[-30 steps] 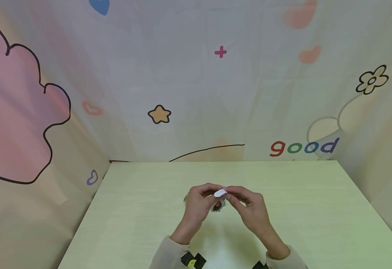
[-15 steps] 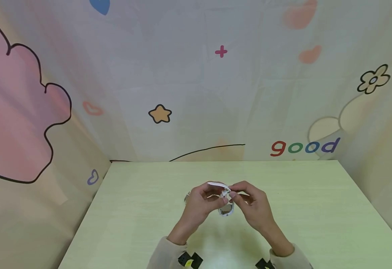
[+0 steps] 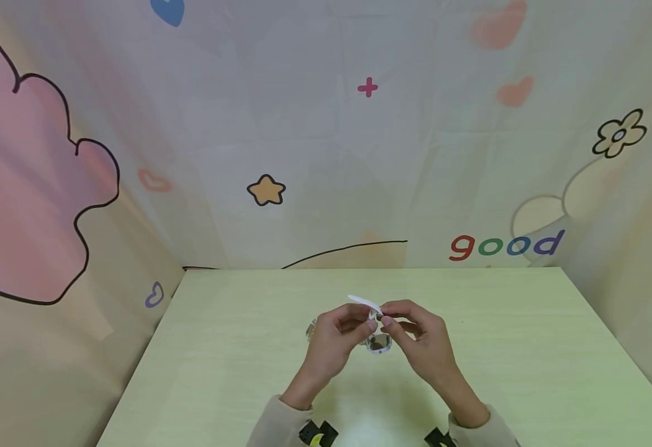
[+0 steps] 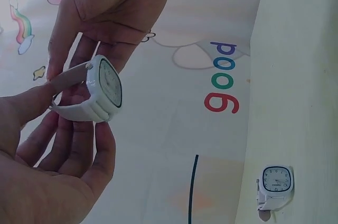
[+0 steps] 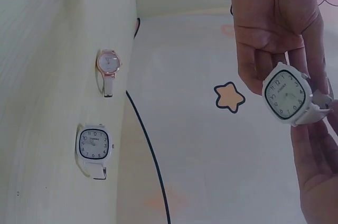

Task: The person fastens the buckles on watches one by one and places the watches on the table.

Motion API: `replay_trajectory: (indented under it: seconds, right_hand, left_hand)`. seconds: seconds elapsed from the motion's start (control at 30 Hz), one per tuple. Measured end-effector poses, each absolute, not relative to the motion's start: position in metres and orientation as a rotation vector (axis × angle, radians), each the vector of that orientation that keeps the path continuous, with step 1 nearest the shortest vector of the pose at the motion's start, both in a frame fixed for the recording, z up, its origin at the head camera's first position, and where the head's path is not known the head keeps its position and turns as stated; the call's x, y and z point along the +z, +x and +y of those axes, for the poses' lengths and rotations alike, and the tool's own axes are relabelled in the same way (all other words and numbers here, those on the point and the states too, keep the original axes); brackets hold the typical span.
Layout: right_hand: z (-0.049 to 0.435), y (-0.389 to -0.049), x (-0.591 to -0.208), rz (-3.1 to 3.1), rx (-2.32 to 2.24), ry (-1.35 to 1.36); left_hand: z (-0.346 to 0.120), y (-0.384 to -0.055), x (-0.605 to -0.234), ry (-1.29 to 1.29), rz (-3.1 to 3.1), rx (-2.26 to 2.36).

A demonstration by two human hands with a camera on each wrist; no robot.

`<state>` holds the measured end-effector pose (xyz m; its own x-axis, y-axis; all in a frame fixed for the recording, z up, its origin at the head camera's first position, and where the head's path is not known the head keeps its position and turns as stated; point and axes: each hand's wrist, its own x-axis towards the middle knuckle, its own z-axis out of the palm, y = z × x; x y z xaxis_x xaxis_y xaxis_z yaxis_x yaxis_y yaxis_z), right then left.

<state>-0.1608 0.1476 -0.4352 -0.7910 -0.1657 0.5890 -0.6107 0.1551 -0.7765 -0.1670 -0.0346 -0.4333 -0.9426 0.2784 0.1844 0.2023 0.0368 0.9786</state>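
A white wristwatch (image 3: 379, 349) with a rounded-square case is held in the air above the table, its back toward the head camera. Its white strap end (image 3: 362, 302) sticks up to the left. My left hand (image 3: 328, 347) pinches the strap with thumb and fingers. Close by, my right hand (image 3: 423, 341) pinches the strap near the buckle, which the fingertips mostly cover. In the left wrist view the strap forms a loop behind the watch case (image 4: 110, 82). The numbered dial (image 5: 285, 94) faces the right wrist camera.
On the pale table (image 3: 220, 347) lie a second white square watch (image 5: 94, 143) and a small round watch (image 5: 109, 63) with a rose-gold rim. In the head view my left hand partly hides one watch (image 3: 311, 329). A printed curtain (image 3: 315, 124) stands behind the table.
The watch has come out from behind my hands, its case now hanging lower right of the left thumb. The strap end has risen, and both hands have shifted slightly.
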Motion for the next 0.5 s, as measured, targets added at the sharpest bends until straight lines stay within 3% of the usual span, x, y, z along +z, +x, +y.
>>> replay_trajectory:
  seconds: [0.5]
  right_hand:
    - [0.1485, -0.1602, -0.4257, -2.107, 1.548, 0.700]
  left_hand:
    - [-0.0363, -0.1640, -0.4378, 0.577, 2.376, 1.985]
